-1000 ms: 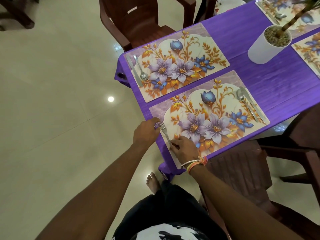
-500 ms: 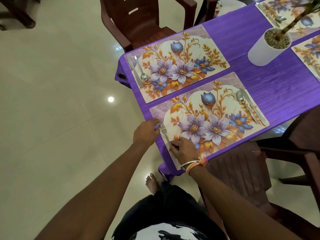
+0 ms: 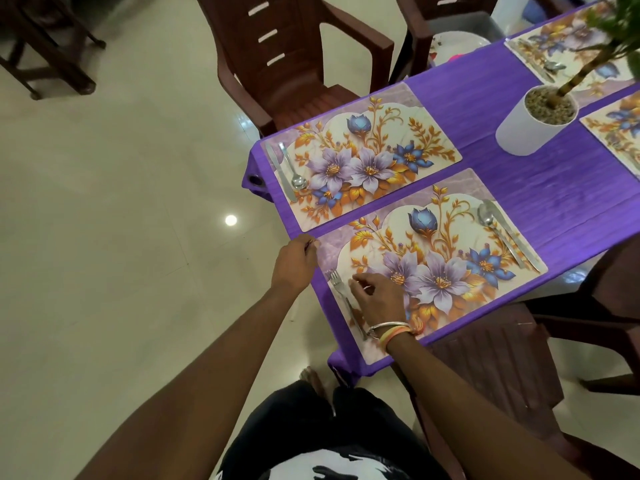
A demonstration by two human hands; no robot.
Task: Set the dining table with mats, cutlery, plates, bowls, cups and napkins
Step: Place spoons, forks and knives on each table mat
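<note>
The fork lies flat along the near left edge of the closest mat, close to the table's edge, and the right hand rests loosely over its handle with fingers spread, not gripping it, so a small bump could push the fork crooked or off the edge. The left hand pinches the mat's far left corner, and a tug there could slide the mat and shift the spoon and knife on its right side. Farther off, the next mat has only a spoon and knife, and no plates, bowls, cups or napkins are on these mats yet.
</note>
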